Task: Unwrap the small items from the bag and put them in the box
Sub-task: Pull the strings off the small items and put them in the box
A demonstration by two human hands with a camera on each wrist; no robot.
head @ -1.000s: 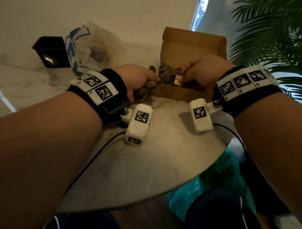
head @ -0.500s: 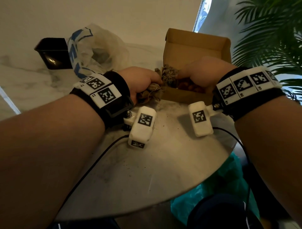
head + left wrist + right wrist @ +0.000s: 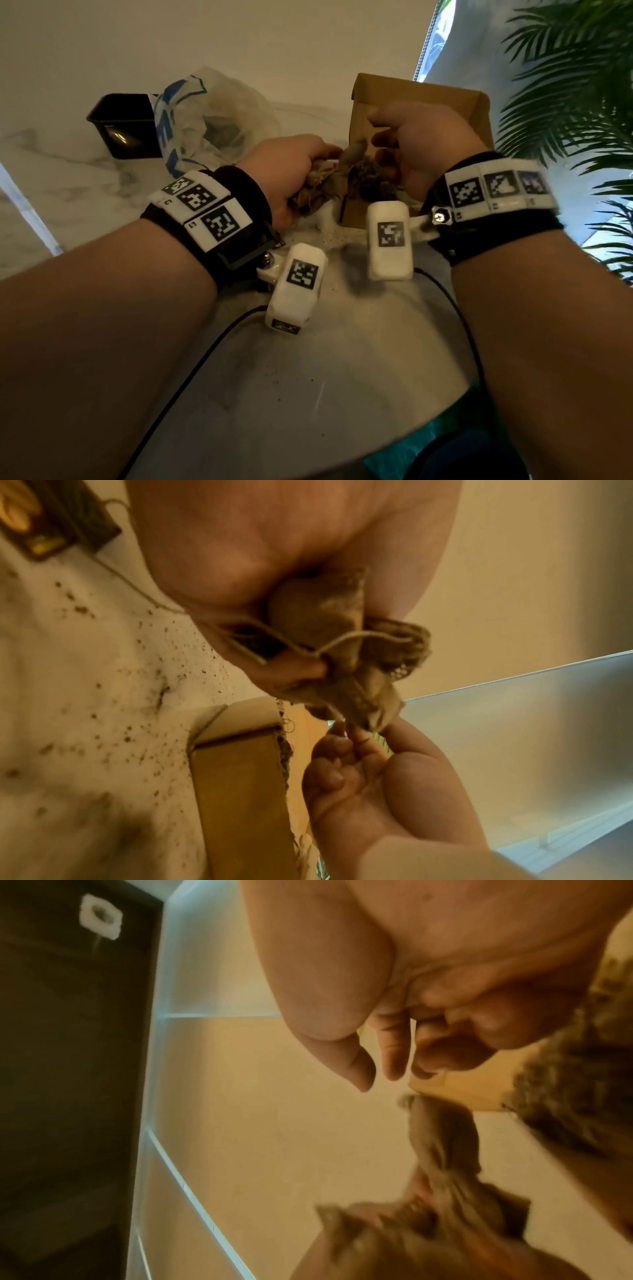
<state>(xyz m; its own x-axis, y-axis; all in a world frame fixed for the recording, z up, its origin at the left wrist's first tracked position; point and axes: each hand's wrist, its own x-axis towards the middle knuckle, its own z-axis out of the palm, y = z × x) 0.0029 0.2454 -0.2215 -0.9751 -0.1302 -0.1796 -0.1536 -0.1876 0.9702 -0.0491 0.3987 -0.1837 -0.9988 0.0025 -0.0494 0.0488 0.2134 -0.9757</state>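
Burlap-wrapped bundle (image 3: 320,178) clutched in left hand (image 3: 291,171), fingers curled round it, twine trailing (one cloth corner sticking up). Right hand (image 3: 421,144) just right of it, fingers loosely bent, holding nothing, tips near that corner. Cardboard box (image 3: 421,99) behind hands, dark items inside. Plastic bag (image 3: 219,113) far left on marble table (image 3: 308,394), beside black container (image 3: 125,125).

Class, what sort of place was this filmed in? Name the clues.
Probably a home living space: a marble-look round table, a leafy potted palm beside a bright window, and a plain painted wall.
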